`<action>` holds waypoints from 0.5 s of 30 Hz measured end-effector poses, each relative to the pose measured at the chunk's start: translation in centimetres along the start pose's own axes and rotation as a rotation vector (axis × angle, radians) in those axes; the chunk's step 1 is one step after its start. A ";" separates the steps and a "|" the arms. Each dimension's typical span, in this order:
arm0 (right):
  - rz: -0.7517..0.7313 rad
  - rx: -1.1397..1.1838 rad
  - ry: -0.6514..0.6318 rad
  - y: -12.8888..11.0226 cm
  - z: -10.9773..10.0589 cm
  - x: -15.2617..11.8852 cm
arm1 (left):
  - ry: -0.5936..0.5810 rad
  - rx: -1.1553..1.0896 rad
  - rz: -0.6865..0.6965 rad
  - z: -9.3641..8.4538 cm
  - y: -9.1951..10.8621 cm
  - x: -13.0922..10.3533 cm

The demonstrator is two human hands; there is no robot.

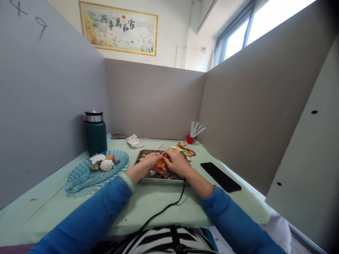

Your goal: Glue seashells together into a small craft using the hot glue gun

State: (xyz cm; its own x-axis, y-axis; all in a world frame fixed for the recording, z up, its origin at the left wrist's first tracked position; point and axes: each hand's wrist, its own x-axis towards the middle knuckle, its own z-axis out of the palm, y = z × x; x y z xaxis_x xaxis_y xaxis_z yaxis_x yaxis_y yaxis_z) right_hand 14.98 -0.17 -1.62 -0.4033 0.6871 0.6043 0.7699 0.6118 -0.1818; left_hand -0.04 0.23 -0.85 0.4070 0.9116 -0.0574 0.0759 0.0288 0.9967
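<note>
Over a metal tray of shells or stones, my two hands meet around a small orange piece. My left hand is wrapped round the piece from the left, its fingers curled beneath. From the right, my right hand pinches at the same piece with its fingertips. The exact shape of the piece is partly hidden by my fingers. A black cable runs from beside my right wrist down to the table's front edge.
A blue shell-shaped plate with shells stands left, before a green bottle. Behind the tray are crumpled paper, yellow-and-red scissors and a red cup of white sticks. A black phone lies right. Grey partitions enclose the table.
</note>
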 end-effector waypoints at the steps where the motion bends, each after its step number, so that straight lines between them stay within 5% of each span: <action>1: 0.000 -0.002 0.003 0.0 0.0 0.0 | 0.000 0.001 0.002 0.0 0.0 0.0; 15: -0.011 0.015 0.012 0.0 -0.1 0.1 | -0.009 -0.015 0.011 0.1 0.1 -0.1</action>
State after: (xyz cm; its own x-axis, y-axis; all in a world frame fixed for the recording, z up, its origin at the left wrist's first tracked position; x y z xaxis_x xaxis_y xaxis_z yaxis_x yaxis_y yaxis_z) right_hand 15.00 -0.14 -1.54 -0.4054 0.6757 0.6157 0.7580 0.6250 -0.1868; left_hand -0.03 0.09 -0.73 0.4161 0.9081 -0.0467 0.0581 0.0247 0.9980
